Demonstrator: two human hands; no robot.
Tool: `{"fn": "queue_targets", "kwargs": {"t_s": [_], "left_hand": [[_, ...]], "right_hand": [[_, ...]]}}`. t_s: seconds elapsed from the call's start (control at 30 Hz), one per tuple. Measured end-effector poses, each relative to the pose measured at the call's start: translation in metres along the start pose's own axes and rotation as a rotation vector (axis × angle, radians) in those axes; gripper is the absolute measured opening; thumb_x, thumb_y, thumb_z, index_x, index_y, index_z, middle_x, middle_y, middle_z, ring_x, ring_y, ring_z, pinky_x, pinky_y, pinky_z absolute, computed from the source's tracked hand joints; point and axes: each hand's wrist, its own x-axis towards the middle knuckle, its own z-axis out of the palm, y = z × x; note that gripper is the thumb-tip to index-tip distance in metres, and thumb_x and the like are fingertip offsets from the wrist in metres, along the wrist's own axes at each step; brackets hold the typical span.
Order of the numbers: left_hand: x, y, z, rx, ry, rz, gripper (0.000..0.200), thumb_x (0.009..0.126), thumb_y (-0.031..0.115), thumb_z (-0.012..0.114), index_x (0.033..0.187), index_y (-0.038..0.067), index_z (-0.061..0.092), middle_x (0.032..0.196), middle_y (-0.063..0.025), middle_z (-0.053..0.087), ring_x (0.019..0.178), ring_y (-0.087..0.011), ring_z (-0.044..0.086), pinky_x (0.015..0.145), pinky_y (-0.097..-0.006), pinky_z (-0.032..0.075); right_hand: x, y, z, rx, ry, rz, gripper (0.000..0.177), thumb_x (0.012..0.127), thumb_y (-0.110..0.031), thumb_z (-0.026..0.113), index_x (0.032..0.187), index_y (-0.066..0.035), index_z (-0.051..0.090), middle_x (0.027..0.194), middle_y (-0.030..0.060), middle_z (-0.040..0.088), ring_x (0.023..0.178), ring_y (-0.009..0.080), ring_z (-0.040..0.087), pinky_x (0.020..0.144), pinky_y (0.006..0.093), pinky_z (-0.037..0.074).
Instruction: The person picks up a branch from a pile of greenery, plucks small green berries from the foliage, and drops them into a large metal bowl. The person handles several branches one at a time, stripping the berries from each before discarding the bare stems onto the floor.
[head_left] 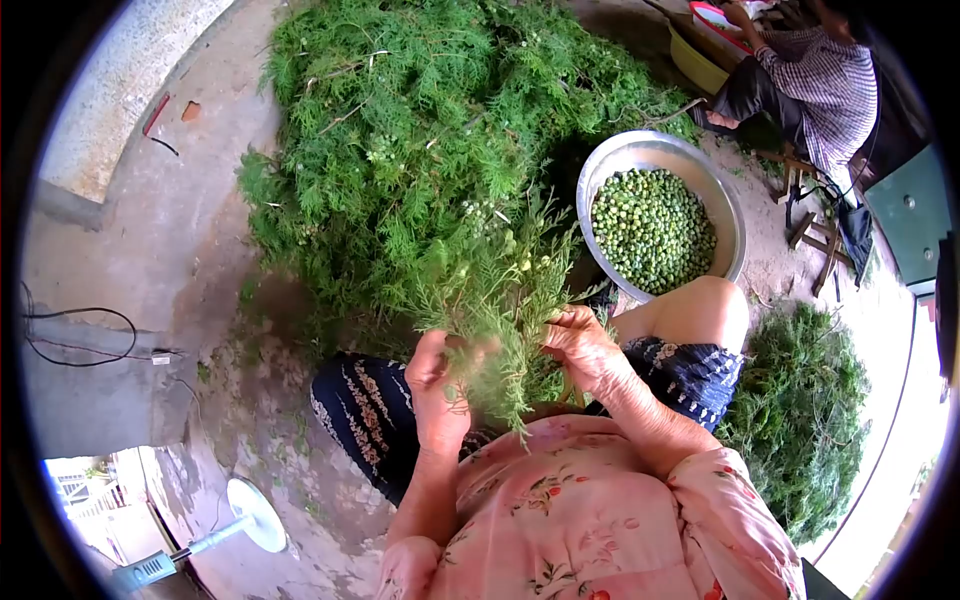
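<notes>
1. Fingertips of the right hand (590, 352) pinch at a feathery green sprig (500, 345), which is raised between both hands above the lap.
2. Across the sprig from that pinch is the left hand (438, 395); blurred foliage covers its fingers, so I cannot tell whether they press together.
3. Just below the grip lie dark blue patterned cloth (372, 425) over the thighs and a pink floral shirt (560, 520).
4. Directly beyond the grip spreads a large heap of leafy green branches (400, 170).
5. Beyond the right hand, near the bare knee, stands a round silver metal basin (650, 150) holding many small round green fruits (650, 230).
6. Right of the grip, past the knee, rests a smaller mound of green foliage (795, 410).
7. Farthest out, beyond the basin, sits another person in a checked shirt (825, 100).
</notes>
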Motion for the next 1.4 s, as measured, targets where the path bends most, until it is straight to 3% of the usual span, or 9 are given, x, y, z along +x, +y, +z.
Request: {"fn": "queue_targets", "kwargs": {"t_s": [0.17, 0.3, 0.37, 0.5, 0.67, 0.77, 0.93, 1.0, 1.4], "left_hand": [[0.002, -0.004, -0.006, -0.324, 0.072, -0.108, 0.018, 0.079, -0.001, 0.059, 0.097, 0.002, 0.059, 0.088, -0.0103, 0.064, 0.076, -0.0226, 0.062, 0.068, -0.0391, 0.053], [0.004, 0.001, 0.003, -0.361, 0.085, -0.101, 0.02, 0.079, -0.002, 0.059, 0.097, 0.005, 0.061, 0.091, -0.0094, 0.064, 0.08, -0.0225, 0.063, 0.072, -0.0361, 0.054], [0.005, 0.001, 0.004, -0.331, 0.126, -0.168, 0.02, 0.079, -0.002, 0.059, 0.097, 0.004, 0.061, 0.092, -0.009, 0.063, 0.081, -0.0219, 0.063, 0.072, -0.0361, 0.054], [0.006, -0.008, 0.003, -0.287, 0.069, -0.085, 0.018, 0.08, -0.006, 0.055, 0.095, 0.003, 0.059, 0.092, -0.0087, 0.062, 0.077, -0.0187, 0.061, 0.071, -0.0304, 0.051], [-0.006, -0.001, 0.001, -0.314, 0.145, -0.27, 0.024, 0.07, -0.008, 0.057, 0.092, 0.0, 0.056, 0.082, -0.0052, 0.059, 0.074, -0.0133, 0.056, 0.067, -0.0259, 0.046], [-0.004, 0.001, 0.0, -0.26, -0.033, -0.214, 0.021, 0.071, -0.006, 0.058, 0.09, 0.001, 0.056, 0.077, -0.0027, 0.057, 0.07, -0.011, 0.052, 0.064, -0.0235, 0.041], [-0.005, 0.002, 0.012, -0.112, 0.149, -0.266, 0.004, 0.083, 0.007, 0.056, 0.081, 0.004, 0.058, 0.073, 0.0054, 0.049, 0.066, -0.0039, 0.04, 0.059, -0.0205, 0.033], [-0.003, -0.007, 0.007, -0.112, 0.139, -0.207, 0.007, 0.084, 0.009, 0.057, 0.087, 0.003, 0.059, 0.083, -0.0001, 0.057, 0.074, -0.0088, 0.051, 0.068, -0.0228, 0.041], [-0.005, -0.001, 0.022, 0.401, 0.05, -0.005, 0.012, 0.086, 0.006, 0.056, 0.093, -0.003, 0.059, 0.072, 0.0045, 0.052, 0.066, -0.0032, 0.039, 0.057, -0.0184, 0.034]], "right_hand": [[-0.003, -0.006, 0.003, -0.124, 0.073, 0.037, 0.013, 0.079, -0.01, 0.065, 0.07, -0.003, 0.058, 0.067, 0.0062, 0.063, 0.058, 0.0162, 0.061, 0.051, 0.0277, 0.05], [-0.011, -0.032, 0.0, -1.105, 0.201, -0.369, 0.015, 0.077, -0.015, 0.065, 0.079, 0.0, 0.061, 0.069, 0.0118, 0.062, 0.059, 0.0177, 0.058, 0.054, 0.0294, 0.046], [-0.018, -0.036, 0.004, -1.096, 0.212, -0.669, 0.01, 0.078, -0.004, 0.063, 0.084, 0.002, 0.059, 0.064, 0.0055, 0.057, 0.05, 0.0093, 0.053, 0.048, 0.0213, 0.044], [-0.037, -0.05, 0.043, -1.147, -0.098, -0.803, 0.032, 0.067, -0.002, 0.071, 0.097, -0.001, 0.06, 0.087, 0.0101, 0.058, 0.07, 0.0152, 0.057, 0.058, 0.0256, 0.047], [-0.024, -0.023, 0.041, -1.155, -0.08, -0.753, 0.026, 0.07, -0.01, 0.071, 0.091, 0.0, 0.06, 0.084, 0.0121, 0.058, 0.07, 0.0238, 0.057, 0.06, 0.03, 0.047], [-0.024, -0.019, 0.041, -1.191, 0.014, -0.724, 0.019, 0.069, -0.007, 0.071, 0.083, -0.001, 0.06, 0.076, 0.0101, 0.056, 0.062, 0.023, 0.056, 0.056, 0.0305, 0.045], [-0.028, -0.002, 0.043, -1.256, -0.036, -0.652, 0.013, 0.069, -0.006, 0.07, 0.074, -0.002, 0.059, 0.068, 0.0091, 0.052, 0.058, 0.0233, 0.054, 0.052, 0.031, 0.044], [-0.031, -0.001, 0.047, -1.284, -0.061, -0.637, 0.014, 0.07, -0.01, 0.071, 0.071, -0.003, 0.059, 0.066, 0.0086, 0.051, 0.058, 0.024, 0.054, 0.052, 0.0318, 0.043], [-0.006, -0.029, 0.056, -1.116, -0.13, -0.869, 0.027, 0.069, -0.004, 0.067, 0.095, -0.003, 0.061, 0.083, 0.0125, 0.057, 0.071, 0.029, 0.058, 0.063, 0.034, 0.048]]}}
